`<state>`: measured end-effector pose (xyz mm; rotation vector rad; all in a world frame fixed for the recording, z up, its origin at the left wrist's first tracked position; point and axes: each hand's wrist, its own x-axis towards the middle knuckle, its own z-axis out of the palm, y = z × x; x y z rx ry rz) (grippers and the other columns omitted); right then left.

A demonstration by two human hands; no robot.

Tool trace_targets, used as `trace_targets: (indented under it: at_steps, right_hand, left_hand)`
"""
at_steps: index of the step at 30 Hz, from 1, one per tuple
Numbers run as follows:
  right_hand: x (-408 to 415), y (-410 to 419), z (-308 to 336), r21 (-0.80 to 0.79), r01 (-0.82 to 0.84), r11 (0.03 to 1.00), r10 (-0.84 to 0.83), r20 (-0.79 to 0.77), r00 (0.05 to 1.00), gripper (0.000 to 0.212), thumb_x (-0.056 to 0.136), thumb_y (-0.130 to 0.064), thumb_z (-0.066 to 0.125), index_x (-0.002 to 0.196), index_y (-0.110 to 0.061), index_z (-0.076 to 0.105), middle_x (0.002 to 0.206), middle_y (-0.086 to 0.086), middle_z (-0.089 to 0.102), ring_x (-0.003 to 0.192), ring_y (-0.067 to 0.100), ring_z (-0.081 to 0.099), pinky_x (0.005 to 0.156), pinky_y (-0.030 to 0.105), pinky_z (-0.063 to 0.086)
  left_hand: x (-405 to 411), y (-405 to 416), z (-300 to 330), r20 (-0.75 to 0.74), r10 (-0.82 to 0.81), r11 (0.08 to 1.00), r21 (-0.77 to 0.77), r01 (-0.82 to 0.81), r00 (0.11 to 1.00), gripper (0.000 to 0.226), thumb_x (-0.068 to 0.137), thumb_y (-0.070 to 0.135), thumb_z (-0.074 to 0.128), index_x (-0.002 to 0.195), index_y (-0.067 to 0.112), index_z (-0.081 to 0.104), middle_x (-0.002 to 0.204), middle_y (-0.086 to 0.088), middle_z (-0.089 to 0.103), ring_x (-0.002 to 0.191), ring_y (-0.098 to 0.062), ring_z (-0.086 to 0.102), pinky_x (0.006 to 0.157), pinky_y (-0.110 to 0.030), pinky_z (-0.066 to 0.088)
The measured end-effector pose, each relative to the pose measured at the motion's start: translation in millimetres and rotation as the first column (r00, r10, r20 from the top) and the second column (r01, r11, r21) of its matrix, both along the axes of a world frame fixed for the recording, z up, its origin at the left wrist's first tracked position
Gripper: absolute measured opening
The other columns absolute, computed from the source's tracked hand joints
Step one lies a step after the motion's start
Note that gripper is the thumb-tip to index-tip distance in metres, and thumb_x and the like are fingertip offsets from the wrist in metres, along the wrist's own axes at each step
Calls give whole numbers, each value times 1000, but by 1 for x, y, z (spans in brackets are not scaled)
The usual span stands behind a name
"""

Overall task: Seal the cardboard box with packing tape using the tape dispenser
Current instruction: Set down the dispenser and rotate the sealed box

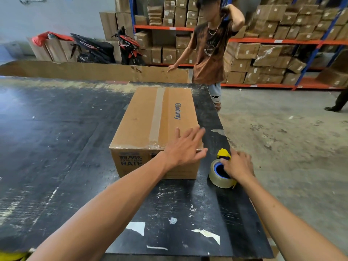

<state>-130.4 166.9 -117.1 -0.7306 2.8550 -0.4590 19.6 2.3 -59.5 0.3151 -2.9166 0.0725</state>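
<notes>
Here, a scuffed black table (56,147), its surface scratched and flecked with white paper scraps, carries a rectangular brown cardboard box (150,129). The box is matte corrugated board with blue "Glodway" lettering on top; a strip of glossy clear tape (157,117) runs lengthwise down its centre seam. The left hand (185,147) rests on the box's near right corner, fingers spread flat. Just right of the box, on the table near its edge, sits the tape dispenser (222,172): a round roll of clear tape on a blue core with a yellow plastic guard. The right hand (238,164) lies on top of it, fingers curled around the roll. Beyond the table stand a tall cardboard sheet (94,71), a person in a brown shirt (211,53), a parked motorbike (105,48), and orange-and-blue shelving (282,41) stacked with cartons.
</notes>
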Motion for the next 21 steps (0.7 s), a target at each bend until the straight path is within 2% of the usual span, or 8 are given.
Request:
trace_targets:
  at_steps: [3,6,9,12,14,16,18,21]
  right_hand:
    - [0,-27,29,-82,-252,964,245,-81,966,77,98,-38,59,160,-28,14,168,5,8,153,31,8,121,49,19]
    - [0,-58,57,-16,-436,900,431,-120,894,76,102,-34,54,160,-35,6,169,-7,-5,155,23,2,123,48,18]
    - [1,-78,71,-75,-513,855,517,68,853,71,101,-27,51,159,-41,11,165,0,27,148,26,31,117,43,32]
    - [6,-83,81,-190,-412,891,449,236,862,66,97,-27,46,156,-46,22,144,-4,56,127,25,54,96,34,45]
    - [6,-82,86,-261,-284,923,369,386,845,52,98,-43,41,150,-45,40,121,-9,65,100,20,62,78,35,45]
    - [11,-82,88,-270,-302,914,398,463,792,58,92,-67,43,146,-45,42,123,-11,62,102,17,62,72,36,50]
    - [19,-89,87,-261,-330,907,419,504,755,60,95,-59,50,149,-50,24,133,-13,56,108,14,59,71,33,51]
    - [19,-106,91,-246,-301,921,382,428,819,71,98,-33,59,156,-37,20,130,-5,57,95,15,61,68,29,49]
  left_hand:
    - [-3,2,4,21,255,960,117,-256,967,118,78,85,19,157,1,-6,163,-29,-5,152,-43,1,118,-66,3]
    - [-2,0,4,97,339,923,160,-351,936,130,71,92,21,155,-6,5,162,-33,0,150,-48,-2,117,-66,-2]
    - [0,-3,17,174,260,924,242,-297,950,127,72,93,27,155,-2,18,162,-30,10,150,-47,9,119,-64,2]
    - [23,-40,44,237,173,918,313,-243,956,107,78,92,24,146,10,42,159,-21,27,144,-39,28,119,-62,13]
    - [51,-76,47,280,254,937,168,-307,926,106,77,93,15,156,24,28,166,-19,9,152,-40,6,117,-67,-5]
    - [76,-99,35,318,366,904,100,-415,875,105,71,98,8,158,39,3,166,-16,-10,151,-42,-11,114,-69,-15]
    - [83,-104,25,305,405,876,140,-461,862,103,68,100,6,156,46,-4,166,-12,-14,150,-44,-11,112,-70,-15]
    - [77,-100,27,300,436,858,145,-493,848,105,67,100,5,156,46,-4,166,-11,-13,150,-44,-10,112,-71,-14]
